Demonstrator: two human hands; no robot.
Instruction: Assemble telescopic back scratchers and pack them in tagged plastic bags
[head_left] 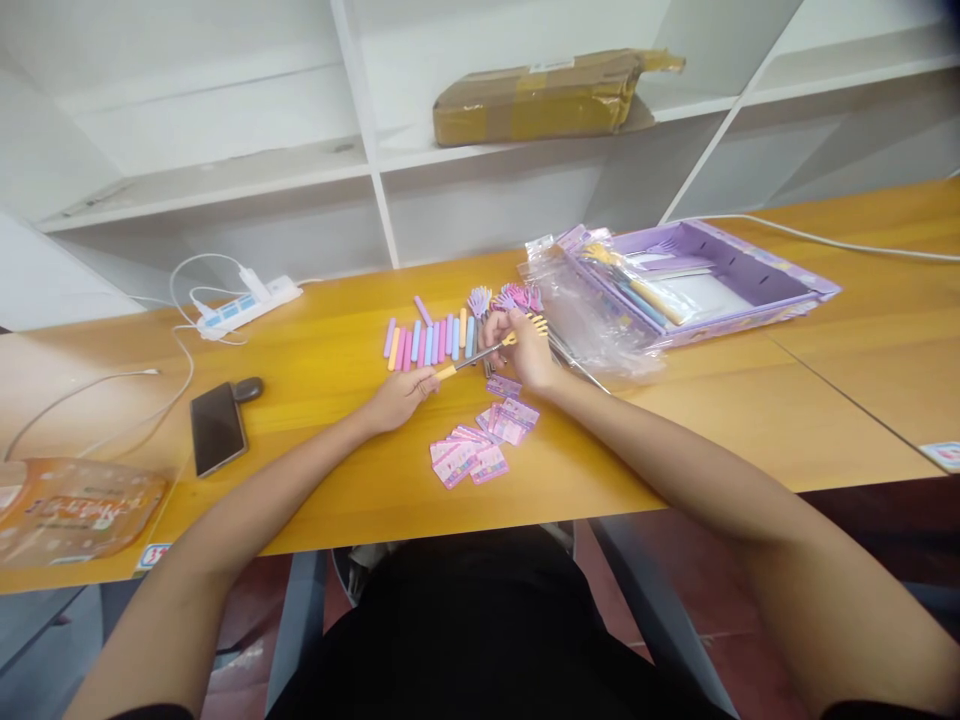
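My left hand [405,398] grips the yellow handle end of a metal rod [477,357]. My right hand [523,350] holds the rod's other end, beside a small yellow hand-shaped head [537,327]. Behind and left of the rod, pink, blue, purple and yellow tubes [428,342] lie in a row. Purple and pink hand-shaped heads [517,297] are piled just beyond my right hand, with metal rods partly hidden under it. Nearer to me, several pink and purple cards [469,455] are spread on the table.
A purple box [780,300] and clear plastic bags [600,320] are at the right. At the left are a power strip [251,308], a phone [217,428], a black object, cables and an orange packet [82,510]. A taped carton [536,100] sits on the shelf.
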